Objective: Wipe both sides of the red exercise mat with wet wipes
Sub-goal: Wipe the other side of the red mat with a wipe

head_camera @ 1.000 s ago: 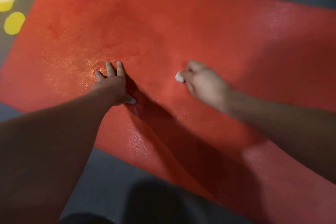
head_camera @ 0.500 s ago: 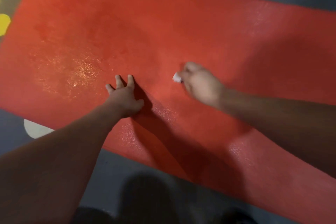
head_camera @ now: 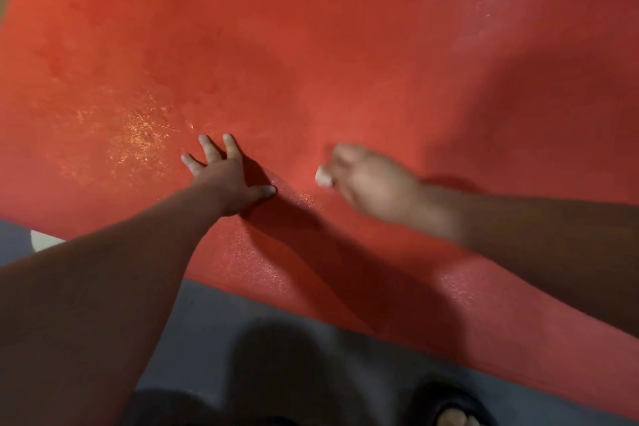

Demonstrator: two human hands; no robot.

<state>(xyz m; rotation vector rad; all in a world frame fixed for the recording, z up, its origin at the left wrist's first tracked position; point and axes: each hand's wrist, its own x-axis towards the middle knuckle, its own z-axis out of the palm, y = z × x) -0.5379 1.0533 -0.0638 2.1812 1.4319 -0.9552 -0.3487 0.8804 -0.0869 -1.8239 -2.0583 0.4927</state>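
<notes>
on grey floor [head_camera: 207, 322], red mat [head_camera: 311, 45], glistening, perhaps wet

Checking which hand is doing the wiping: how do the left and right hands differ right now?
The left hand lies flat with fingers spread, while the right hand is curled. The left hand holds nothing; the right hand pinches a small white wipe. The left hand looks sharp, the right hand blurred. Both are over the red mat.

Red textured foam exercise mat [head_camera: 311, 45]: no text or logo readable
Small white wadded wet wipe [head_camera: 323, 177]: blurred, no print readable
Grey floor with pale round spots [head_camera: 214, 315]: no lettering readable
</notes>
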